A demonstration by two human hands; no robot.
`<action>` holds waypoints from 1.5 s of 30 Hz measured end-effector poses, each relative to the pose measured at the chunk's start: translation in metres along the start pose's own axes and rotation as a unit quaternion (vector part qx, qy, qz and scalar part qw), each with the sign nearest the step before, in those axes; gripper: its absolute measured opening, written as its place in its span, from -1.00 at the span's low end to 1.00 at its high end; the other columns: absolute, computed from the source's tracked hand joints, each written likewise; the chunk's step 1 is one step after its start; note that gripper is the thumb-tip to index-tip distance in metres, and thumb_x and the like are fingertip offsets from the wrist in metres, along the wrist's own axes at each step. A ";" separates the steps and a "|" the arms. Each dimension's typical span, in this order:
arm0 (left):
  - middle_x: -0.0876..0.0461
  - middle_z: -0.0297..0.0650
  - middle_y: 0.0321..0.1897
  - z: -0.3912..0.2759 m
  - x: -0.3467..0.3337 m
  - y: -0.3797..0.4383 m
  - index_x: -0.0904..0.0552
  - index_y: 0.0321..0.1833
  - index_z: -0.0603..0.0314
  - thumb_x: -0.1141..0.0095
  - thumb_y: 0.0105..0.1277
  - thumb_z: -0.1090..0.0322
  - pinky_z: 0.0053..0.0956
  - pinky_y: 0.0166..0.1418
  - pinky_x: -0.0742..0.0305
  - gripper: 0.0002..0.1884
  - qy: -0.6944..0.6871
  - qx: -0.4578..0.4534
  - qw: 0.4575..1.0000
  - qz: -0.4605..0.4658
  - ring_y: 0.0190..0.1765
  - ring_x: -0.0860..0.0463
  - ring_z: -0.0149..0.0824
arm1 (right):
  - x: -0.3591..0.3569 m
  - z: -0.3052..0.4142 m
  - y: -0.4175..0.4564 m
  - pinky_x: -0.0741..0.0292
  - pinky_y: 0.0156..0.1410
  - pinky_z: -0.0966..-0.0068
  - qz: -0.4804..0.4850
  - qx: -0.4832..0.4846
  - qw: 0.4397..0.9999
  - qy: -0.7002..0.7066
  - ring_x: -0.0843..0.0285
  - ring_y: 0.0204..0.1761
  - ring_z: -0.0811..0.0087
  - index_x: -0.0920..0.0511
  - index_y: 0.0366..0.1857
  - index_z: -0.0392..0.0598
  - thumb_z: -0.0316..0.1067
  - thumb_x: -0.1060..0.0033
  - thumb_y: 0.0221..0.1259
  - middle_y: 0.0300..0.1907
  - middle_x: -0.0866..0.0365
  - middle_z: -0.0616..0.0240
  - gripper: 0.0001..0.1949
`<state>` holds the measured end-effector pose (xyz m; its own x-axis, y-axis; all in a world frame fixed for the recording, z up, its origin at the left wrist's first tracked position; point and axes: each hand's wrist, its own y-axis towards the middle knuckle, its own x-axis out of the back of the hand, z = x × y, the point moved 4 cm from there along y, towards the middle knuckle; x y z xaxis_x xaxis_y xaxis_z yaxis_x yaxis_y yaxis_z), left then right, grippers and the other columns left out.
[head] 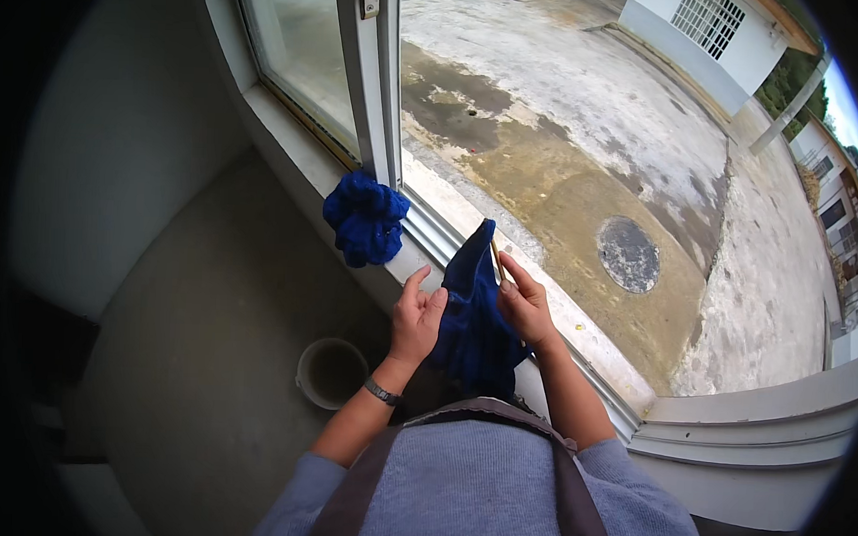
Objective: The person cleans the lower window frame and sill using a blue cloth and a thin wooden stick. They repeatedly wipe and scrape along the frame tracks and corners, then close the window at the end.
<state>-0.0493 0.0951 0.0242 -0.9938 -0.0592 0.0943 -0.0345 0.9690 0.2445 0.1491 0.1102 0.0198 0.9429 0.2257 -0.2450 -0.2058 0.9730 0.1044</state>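
Note:
Blue cloth hangs in folds between my hands, over the inner edge of the window sill, its pointed top rising towards the sliding track. My right hand pinches a thin brownish stick along the cloth's right edge. My left hand, with a dark watch band on the wrist, is at the cloth's left side, thumb and forefinger apart; whether its hidden fingers grip the cloth, I cannot tell. A bunched blue cloth lies on the sill beside the window frame, to the left of my hands.
A bucket with murky contents stands on the floor below my left forearm. The sliding window's upright frame rises beyond the bunched cloth. Outside lies a concrete yard with a round cover.

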 end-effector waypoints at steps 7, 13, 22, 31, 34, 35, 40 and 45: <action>-0.61 -0.24 -0.55 -0.017 -0.029 0.028 -0.61 0.01 0.37 -0.27 0.33 0.24 -0.52 -0.32 -0.46 -0.66 0.068 0.002 0.994 0.088 -0.47 -0.53 -0.51 | -0.006 0.009 -0.017 -0.12 -0.43 0.70 0.106 -0.054 0.993 -0.018 -0.13 -0.56 0.72 -0.35 0.43 0.04 -0.29 -0.08 0.44 -0.61 -0.23 0.66 -0.51; -0.70 -0.26 -0.30 -0.004 -0.001 0.024 -0.66 0.02 0.37 -0.10 0.44 0.37 -0.53 -0.10 -0.49 -0.77 0.002 -0.019 1.000 0.005 -0.23 -0.58 -0.48 | -0.017 0.042 -0.026 -0.28 -0.40 0.57 0.247 -0.028 0.910 -0.333 -0.24 -0.59 0.58 -0.45 0.36 0.23 -0.38 -0.11 0.36 -0.64 -0.30 0.38 -0.52; -0.65 -0.07 0.15 -0.020 0.044 0.008 -0.59 0.17 0.42 0.00 0.41 0.55 -0.46 0.32 -0.42 -0.69 -0.018 -0.027 0.999 -0.040 0.20 -0.61 -0.29 | 0.026 0.035 -0.039 -0.40 -0.32 0.53 0.077 -0.091 0.948 -0.296 -0.43 -0.52 0.57 -0.41 0.35 0.01 -0.37 -0.29 0.24 -0.59 -0.53 0.35 -0.45; -0.66 -0.05 0.14 -0.040 0.049 0.020 -0.59 0.18 0.43 -0.05 0.35 0.53 -0.42 0.35 -0.40 -0.66 -0.029 -0.130 0.990 0.045 0.19 -0.62 -0.27 | -0.021 -0.040 0.011 -0.44 -0.32 0.48 0.014 -0.109 0.966 -0.235 -0.47 -0.48 0.52 -0.60 0.10 -0.16 -0.25 -0.41 0.14 -0.56 -0.50 0.30 -0.56; -0.67 -0.08 0.10 -0.053 0.056 0.016 -0.57 0.21 0.43 -0.16 0.36 0.45 -0.48 0.28 -0.46 -0.62 -0.094 -0.097 0.989 0.055 0.12 -0.65 -0.34 | -0.027 -0.032 0.013 -0.46 -0.28 0.47 0.026 -0.146 0.938 -0.313 -0.49 -0.44 0.51 -0.65 -0.05 -0.16 -0.26 -0.39 0.15 -0.54 -0.53 0.28 -0.67; -0.67 -0.08 0.09 -0.056 0.058 0.016 -0.57 0.22 0.43 -0.19 0.36 0.43 -0.50 0.26 -0.47 -0.61 -0.117 -0.085 0.988 0.060 0.10 -0.66 -0.36 | -0.024 -0.030 0.013 -0.45 -0.29 0.49 0.019 -0.154 0.934 -0.321 -0.49 -0.44 0.53 -0.65 -0.11 -0.17 -0.26 -0.38 0.15 -0.54 -0.54 0.31 -0.71; -0.71 -0.14 -0.01 -0.045 0.081 0.013 -0.55 0.25 0.42 -0.25 0.33 0.44 -0.54 0.18 -0.52 -0.56 -0.115 -0.070 0.989 0.055 0.01 -0.67 -0.42 | -0.003 0.007 0.003 -0.33 -0.35 0.66 -0.054 -0.198 0.966 -0.154 -0.39 -0.46 0.69 -0.58 -0.41 -0.12 -0.29 -0.42 0.16 -0.52 -0.54 0.51 -0.82; -0.72 -0.14 -0.04 -0.026 0.090 0.010 -0.56 0.24 0.41 -0.22 0.32 0.49 -0.53 0.15 -0.52 -0.58 -0.094 -0.016 0.994 0.056 -0.01 -0.68 -0.40 | -0.003 0.055 0.036 -0.32 -0.36 0.69 -0.106 -0.047 0.987 -0.115 -0.38 -0.47 0.71 -0.58 -0.38 -0.13 -0.36 -0.44 0.15 -0.52 -0.53 0.53 -0.84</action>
<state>-0.1368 0.0936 0.0606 -0.9934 0.0978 -0.0593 0.0781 0.9586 0.2738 0.1534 0.1419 0.0770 0.9996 0.0105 -0.0255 -0.0110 0.9998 -0.0181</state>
